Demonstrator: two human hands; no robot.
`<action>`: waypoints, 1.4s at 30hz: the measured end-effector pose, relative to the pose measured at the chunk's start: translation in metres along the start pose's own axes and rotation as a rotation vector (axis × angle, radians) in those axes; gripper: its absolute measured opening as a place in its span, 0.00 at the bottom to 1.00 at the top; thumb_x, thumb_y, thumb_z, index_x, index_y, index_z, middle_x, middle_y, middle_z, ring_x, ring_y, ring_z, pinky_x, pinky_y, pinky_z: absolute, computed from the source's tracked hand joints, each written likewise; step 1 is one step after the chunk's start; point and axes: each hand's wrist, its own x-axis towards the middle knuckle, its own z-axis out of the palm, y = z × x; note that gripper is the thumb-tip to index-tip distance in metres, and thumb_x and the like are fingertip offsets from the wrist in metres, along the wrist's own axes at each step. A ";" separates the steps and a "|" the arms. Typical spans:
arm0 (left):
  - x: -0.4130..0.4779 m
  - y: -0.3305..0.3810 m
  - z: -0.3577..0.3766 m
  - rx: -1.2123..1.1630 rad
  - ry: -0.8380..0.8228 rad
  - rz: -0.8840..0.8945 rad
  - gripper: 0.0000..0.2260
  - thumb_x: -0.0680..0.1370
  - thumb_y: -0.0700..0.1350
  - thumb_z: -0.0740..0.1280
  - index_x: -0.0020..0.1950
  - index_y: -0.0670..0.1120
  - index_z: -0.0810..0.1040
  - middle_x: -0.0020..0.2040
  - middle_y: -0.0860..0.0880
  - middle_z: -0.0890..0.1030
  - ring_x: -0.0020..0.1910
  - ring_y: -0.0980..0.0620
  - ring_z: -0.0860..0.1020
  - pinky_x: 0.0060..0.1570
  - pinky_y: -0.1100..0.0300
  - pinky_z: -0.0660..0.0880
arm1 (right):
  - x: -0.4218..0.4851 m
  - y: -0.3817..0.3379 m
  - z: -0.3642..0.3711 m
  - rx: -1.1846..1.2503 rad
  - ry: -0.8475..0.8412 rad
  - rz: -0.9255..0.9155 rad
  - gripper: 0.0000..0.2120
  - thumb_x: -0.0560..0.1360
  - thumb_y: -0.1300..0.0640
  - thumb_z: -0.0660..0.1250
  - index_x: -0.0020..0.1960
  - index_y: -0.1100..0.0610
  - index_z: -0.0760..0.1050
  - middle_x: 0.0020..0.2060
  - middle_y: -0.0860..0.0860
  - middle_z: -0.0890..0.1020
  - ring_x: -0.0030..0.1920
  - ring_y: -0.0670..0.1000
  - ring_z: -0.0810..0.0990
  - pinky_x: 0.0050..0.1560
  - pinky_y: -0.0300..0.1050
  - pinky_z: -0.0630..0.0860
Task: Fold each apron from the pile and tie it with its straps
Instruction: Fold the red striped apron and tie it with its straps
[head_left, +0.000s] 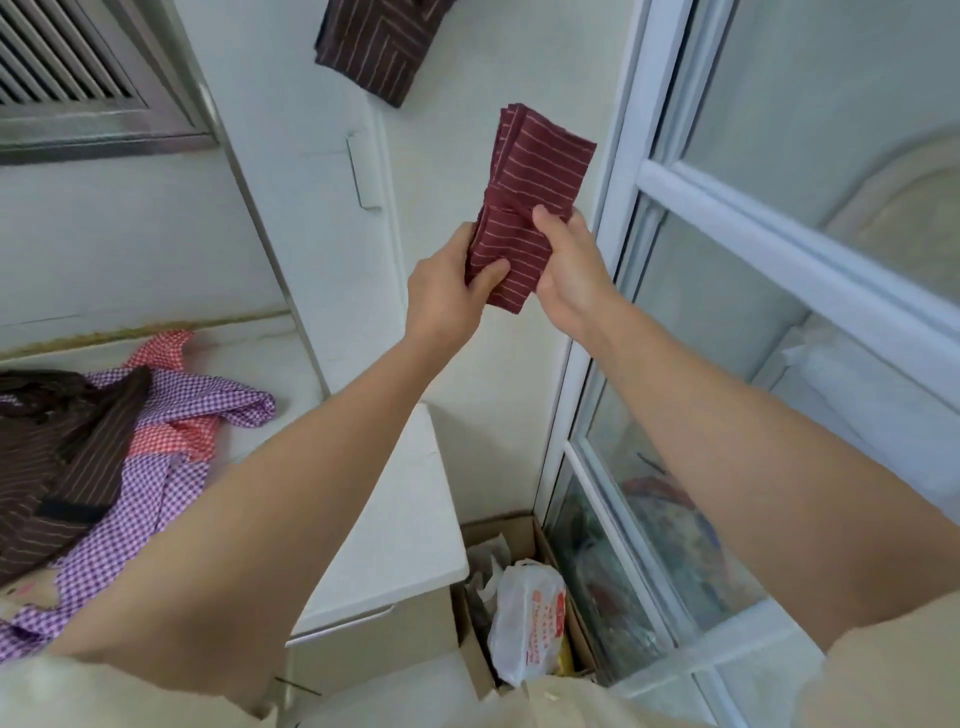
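Maroon striped apron (524, 197), folded into a narrow, thick bundle, is held up in the air in front of a white cabinet front, well above the counter (395, 519). A band of the same cloth (506, 200) crosses the bundle at about its middle and cinches it there. The left hand (447, 296) grips the lower left edge, its thumb pressed flat on the front of the cloth and its fingers curled behind. The right hand (571, 270) grips the right edge just below the band, with the thumb on the front near the band and the fingers wrapped round the back; how those fingers lie behind cannot be told. Both bare forearms reach up and forward from pale sleeves. On the counter at the left lies the pile (119, 447): a brown striped apron (67, 467) on top of a purple checked one (171, 483), with a red checked one (161, 353) showing between and behind them, all crumpled and unfolded. Another dark striped cloth (379, 41) shows at the top edge of the view. On the floor beside the counter stands a cardboard box (498, 530) holding a white plastic bag (524, 618), just beside a white-framed glass door (727, 364).
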 end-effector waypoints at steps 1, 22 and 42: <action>0.006 0.005 0.001 0.068 0.054 0.025 0.08 0.80 0.47 0.66 0.57 0.47 0.74 0.37 0.58 0.78 0.34 0.60 0.76 0.34 0.71 0.68 | 0.005 -0.007 -0.003 -0.014 -0.029 0.018 0.13 0.83 0.56 0.59 0.66 0.55 0.69 0.57 0.55 0.81 0.57 0.54 0.81 0.59 0.54 0.79; 0.148 0.101 -0.015 0.196 0.406 0.176 0.16 0.78 0.53 0.67 0.62 0.46 0.76 0.60 0.49 0.72 0.55 0.52 0.74 0.52 0.63 0.71 | 0.104 -0.149 0.010 0.089 0.110 -0.275 0.13 0.82 0.58 0.62 0.66 0.54 0.70 0.55 0.53 0.81 0.50 0.49 0.83 0.42 0.46 0.82; 0.229 0.138 0.006 0.243 0.311 0.204 0.13 0.82 0.51 0.62 0.60 0.44 0.76 0.57 0.47 0.77 0.54 0.48 0.76 0.49 0.60 0.66 | 0.164 -0.173 -0.002 -0.058 0.239 -0.426 0.06 0.80 0.57 0.62 0.56 0.54 0.74 0.49 0.53 0.84 0.46 0.52 0.84 0.47 0.51 0.83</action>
